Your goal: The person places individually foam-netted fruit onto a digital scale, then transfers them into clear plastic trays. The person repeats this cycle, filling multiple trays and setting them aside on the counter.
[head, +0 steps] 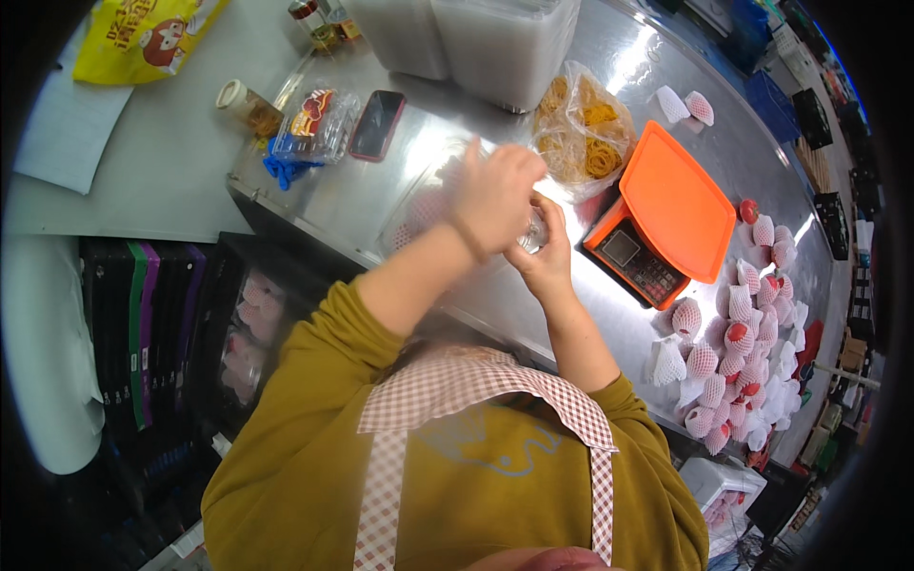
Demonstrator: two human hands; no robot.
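Observation:
A clear plastic container (421,210) lies on the steel table before me, with pink-netted produce inside. My left hand (500,193) is blurred over its right part and hides much of it; what its fingers hold cannot be made out. Thumb and fingers of my right hand (546,246) curve around the container's right end, just below my left hand. Beyond my hands sits a clear bag of yellow rubber bands (589,135). To the right of my right hand stands an orange weighing scale (675,203).
Stacked clear plastic containers (500,50) stand at the back. Left of them lie a phone (378,125), an empty-looking clear pack (318,128) and a lidded jar (250,107). Several red tomatoes in foam nets (742,342) cover the right side. Black crates (228,321) stand below the left edge.

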